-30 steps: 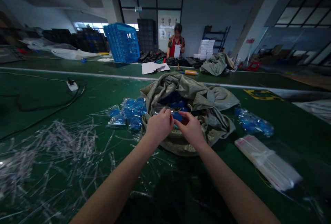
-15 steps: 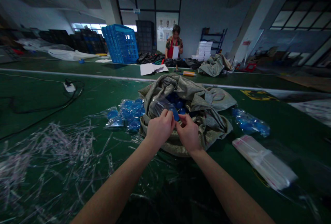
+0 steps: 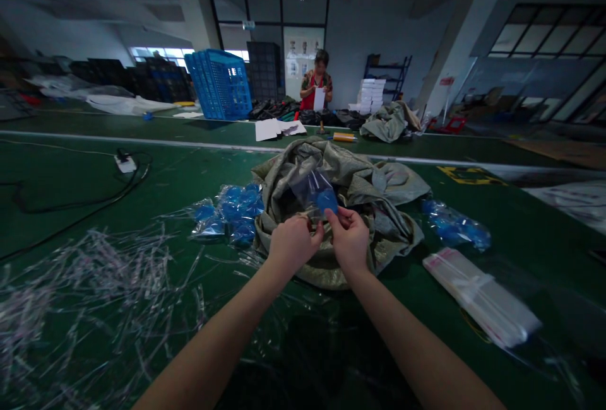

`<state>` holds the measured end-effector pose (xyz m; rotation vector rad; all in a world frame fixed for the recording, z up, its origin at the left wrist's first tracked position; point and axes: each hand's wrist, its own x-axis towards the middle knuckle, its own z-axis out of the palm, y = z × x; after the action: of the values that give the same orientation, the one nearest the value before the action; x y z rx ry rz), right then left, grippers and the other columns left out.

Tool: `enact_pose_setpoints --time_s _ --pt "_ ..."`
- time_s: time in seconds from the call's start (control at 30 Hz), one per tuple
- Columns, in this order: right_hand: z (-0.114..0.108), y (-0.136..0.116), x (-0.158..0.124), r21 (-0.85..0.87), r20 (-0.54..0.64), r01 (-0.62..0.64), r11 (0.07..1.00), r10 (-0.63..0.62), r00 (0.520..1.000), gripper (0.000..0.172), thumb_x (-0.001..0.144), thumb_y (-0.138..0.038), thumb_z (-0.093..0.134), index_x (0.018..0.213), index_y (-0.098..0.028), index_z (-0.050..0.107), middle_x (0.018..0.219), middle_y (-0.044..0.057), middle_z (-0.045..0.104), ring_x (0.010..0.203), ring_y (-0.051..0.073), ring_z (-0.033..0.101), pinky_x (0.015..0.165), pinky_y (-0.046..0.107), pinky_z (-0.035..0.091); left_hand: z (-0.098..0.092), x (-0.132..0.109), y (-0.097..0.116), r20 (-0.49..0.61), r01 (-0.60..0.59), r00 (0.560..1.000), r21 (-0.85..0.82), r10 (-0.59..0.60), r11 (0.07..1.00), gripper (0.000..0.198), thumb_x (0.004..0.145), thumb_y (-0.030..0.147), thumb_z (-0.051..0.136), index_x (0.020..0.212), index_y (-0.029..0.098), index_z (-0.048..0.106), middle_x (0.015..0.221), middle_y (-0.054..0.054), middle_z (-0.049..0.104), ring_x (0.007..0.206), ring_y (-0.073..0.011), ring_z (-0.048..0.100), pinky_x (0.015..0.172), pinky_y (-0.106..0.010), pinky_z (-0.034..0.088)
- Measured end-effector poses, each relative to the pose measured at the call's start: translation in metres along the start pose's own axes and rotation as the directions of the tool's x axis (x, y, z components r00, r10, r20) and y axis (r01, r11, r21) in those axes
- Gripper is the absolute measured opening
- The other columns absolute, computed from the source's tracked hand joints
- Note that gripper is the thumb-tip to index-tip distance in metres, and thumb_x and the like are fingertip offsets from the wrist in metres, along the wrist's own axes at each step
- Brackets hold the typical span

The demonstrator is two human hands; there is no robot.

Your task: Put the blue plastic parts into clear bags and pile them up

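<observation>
Pinch grip on both sides: left hand (image 3: 293, 243) and right hand (image 3: 351, 240) closed on lower edge of clear bag (image 3: 310, 186), held just above grey sack (image 3: 379, 208). Likely light, limp, slippery; best taken at edge, below blue piece (image 3: 327, 200) inside.

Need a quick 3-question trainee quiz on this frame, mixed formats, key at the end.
1. True or false: the left hand and the right hand both pinch the small clear bag.
2. What colour is the piece inside that bag? A red, B blue, C yellow.
3. Fill in: the stack of empty bags lies to the ___ of the grey sack.
Key: 1 true; 2 B; 3 right.
</observation>
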<state>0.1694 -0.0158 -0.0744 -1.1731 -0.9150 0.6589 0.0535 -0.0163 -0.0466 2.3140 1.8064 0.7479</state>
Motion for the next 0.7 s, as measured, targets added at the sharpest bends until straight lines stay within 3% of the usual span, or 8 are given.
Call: enact_pose_setpoints --time_s 0.17,0.33,0.43,0.53,0.6,0.7 --pt "0.004 0.002 -0.003 0.092 0.063 -0.144 0.985 0.139 0.988 0.054 0.069 -0.050 0.070 0.109 -0.015 0.061 0.083 0.007 0.073 0.043 0.011 0.053 0.036 0.024 0.041 0.015 0.006 -0.005 0.033 -0.009 0.999 -0.384 0.023 0.923 0.028 0.089 0.031 0.045 0.086 0.015 0.069 0.083 -0.007 0.072 0.076 -0.0166 0.064 0.071 -0.026 0.045" --pt "0.005 0.005 -0.003 0.130 0.162 -0.126 0.984 0.104 0.981 0.059 0.072 -0.048 0.068 0.121 -0.017 0.061 0.094 0.006 0.073 0.039 0.007 0.043 0.033 0.023 0.034 0.023 0.006 -0.004 0.066 -0.068 0.991 -0.526 0.120 0.847 0.026 0.087 0.023 0.047 0.077 0.015 0.070 0.076 -0.005 0.071 0.066 -0.0143 0.060 0.065 -0.024 0.044" --pt "0.002 0.001 -0.001 0.023 0.192 -0.055 0.998 0.049 0.980 0.059 0.069 -0.045 0.070 0.122 -0.019 0.063 0.091 0.003 0.074 0.042 0.010 0.047 0.036 0.025 0.039 0.026 0.006 -0.004 0.059 -0.087 0.988 -0.537 0.141 0.839 0.023 0.084 0.019 0.048 0.077 0.014 0.070 0.076 -0.005 0.070 0.067 -0.0141 0.059 0.065 -0.024 0.043" --pt "-0.003 -0.002 0.002 -0.117 0.180 0.077 0.990 -0.055 0.982 0.052 0.070 -0.043 0.070 0.116 -0.021 0.067 0.091 0.002 0.074 0.059 0.016 0.059 0.055 0.030 0.051 0.022 0.005 -0.003 0.081 -0.095 0.985 -0.477 0.151 0.874 0.021 0.082 0.019 0.048 0.077 0.013 0.068 0.073 -0.004 0.069 0.065 -0.0138 0.058 0.062 -0.024 0.041" --pt "-0.005 -0.001 0.005 -0.175 0.156 0.138 0.975 -0.111 0.982 0.049 0.070 -0.043 0.069 0.115 -0.022 0.068 0.098 0.003 0.074 0.068 0.017 0.061 0.067 0.033 0.052 0.014 0.003 -0.002 0.105 -0.110 0.981 -0.407 0.166 0.907 0.024 0.083 0.023 0.047 0.070 0.015 0.065 0.068 -0.003 0.066 0.061 -0.0136 0.056 0.059 -0.024 0.039" --pt "-0.008 0.000 0.006 -0.245 0.148 0.180 0.953 -0.147 0.978 0.049 0.072 -0.041 0.067 0.117 -0.021 0.067 0.102 0.004 0.073 0.064 0.015 0.058 0.067 0.032 0.051 -0.003 -0.001 0.001 0.049 -0.129 0.988 -0.272 0.148 0.954 0.024 0.085 0.030 0.047 0.070 0.017 0.061 0.069 -0.003 0.064 0.064 -0.0146 0.058 0.061 -0.025 0.040"
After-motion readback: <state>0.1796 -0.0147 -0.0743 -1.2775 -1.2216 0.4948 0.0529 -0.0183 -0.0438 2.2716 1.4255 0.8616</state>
